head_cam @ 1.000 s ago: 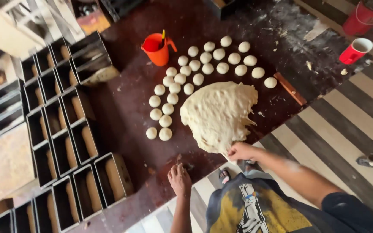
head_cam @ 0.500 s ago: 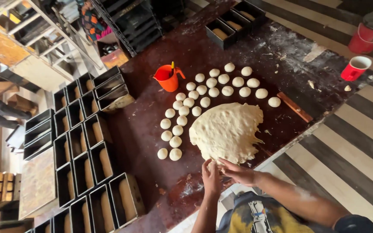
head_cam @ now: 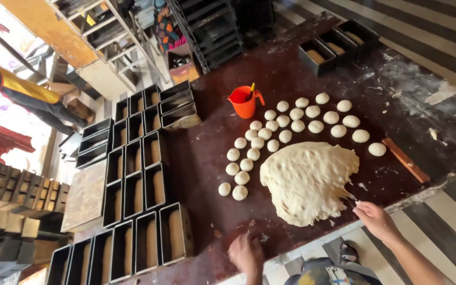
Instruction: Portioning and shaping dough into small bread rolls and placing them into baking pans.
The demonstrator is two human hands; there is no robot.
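A big flat mass of pale dough [head_cam: 307,182] lies on the dark brown table [head_cam: 212,158]. My right hand [head_cam: 377,220] rests at the table's near edge, just right of the dough, fingers bent toward its rim. A thin dark sliver shows at the fingertips; whether it is held is unclear. My left hand [head_cam: 246,253] lies palm down on the table, left of the dough and apart from it, hiding whatever is under it. Several small dough balls [head_cam: 291,126] sit in curved rows beyond the dough.
An orange jug [head_cam: 244,101] stands behind the balls. Rows of black loaf tins [head_cam: 133,179], several with dough inside, fill the table's left side, and more tins [head_cam: 333,47] stand at the far right. A wooden strip [head_cam: 405,160] lies at the right. A person [head_cam: 11,84] stands far left.
My hands were together at the dough's near edge. They have since parted: the left slid left along the table, the right moved right. The view has tilted toward the shelves.
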